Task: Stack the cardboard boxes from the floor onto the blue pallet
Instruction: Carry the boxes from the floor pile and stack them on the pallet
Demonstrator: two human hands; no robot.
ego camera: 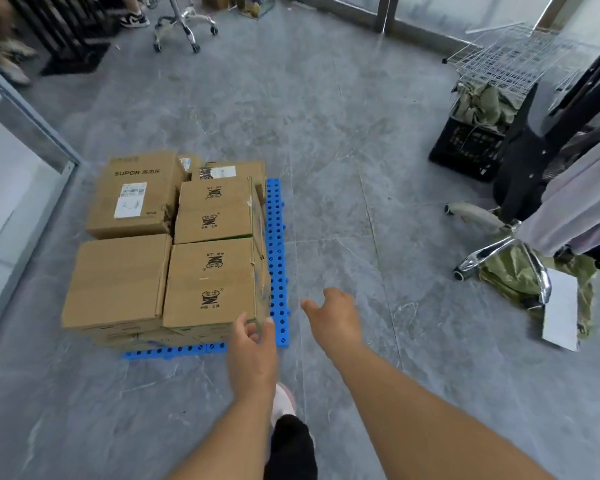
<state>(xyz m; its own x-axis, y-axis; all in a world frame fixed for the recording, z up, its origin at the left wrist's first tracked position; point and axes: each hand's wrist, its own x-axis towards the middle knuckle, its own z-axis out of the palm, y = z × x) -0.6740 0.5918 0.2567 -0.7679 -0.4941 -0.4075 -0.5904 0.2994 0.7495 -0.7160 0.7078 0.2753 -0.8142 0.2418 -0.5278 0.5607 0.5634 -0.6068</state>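
Several brown cardboard boxes stand stacked on the blue pallet (277, 237), whose perforated edge shows along the right and front. The nearest box (212, 282) bears a black logo; a SUPOR box (136, 192) sits at the back left. My left hand (253, 351) hovers at the near right corner of the nearest box, fingers loosely spread and holding nothing. My right hand (333, 317) is over bare floor just right of the pallet, fingers relaxed and empty. No box on the floor is in view.
A black crate (465, 150) with green cloth and a wire rack (513, 57) stand at the right. An office chair base (499, 247) and hanging clothes crowd the right edge. Another chair base (184, 26) is at the back. A glass wall runs along the left.
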